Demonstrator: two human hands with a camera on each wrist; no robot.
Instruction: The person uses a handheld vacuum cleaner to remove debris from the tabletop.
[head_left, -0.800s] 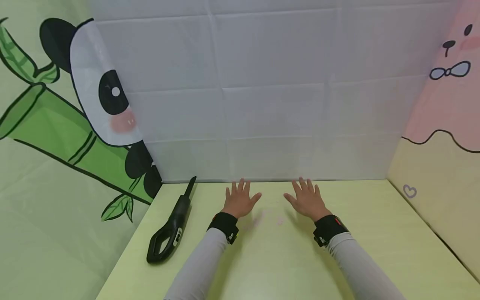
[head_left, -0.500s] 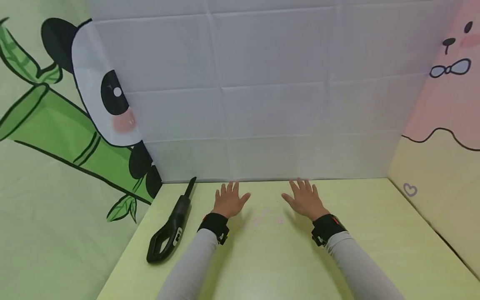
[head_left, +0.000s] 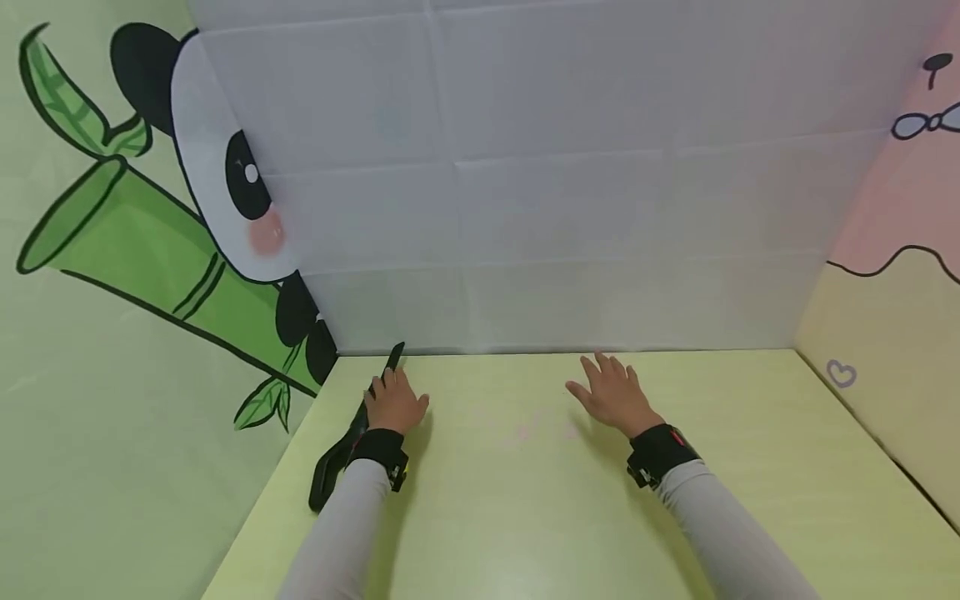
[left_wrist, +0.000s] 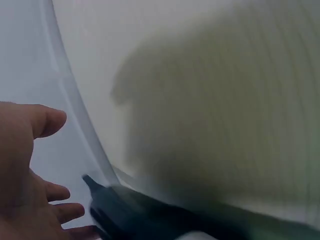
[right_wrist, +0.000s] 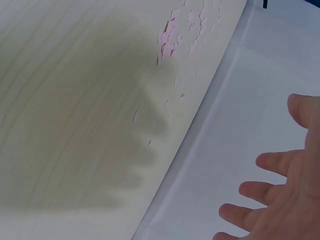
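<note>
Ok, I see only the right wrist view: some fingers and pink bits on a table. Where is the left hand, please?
Observer: The left hand is on top of a black handheld vacuum at the table's left edge.
Operator: Does it grip it?
Observer: It seems not. In the left wrist view the fingers are loose beside the vacuum, not closed round it.
Operator: And where are my pink bits?
Observer: The pink bits lie between the two hands; the right hand is open, palm down.
</note>
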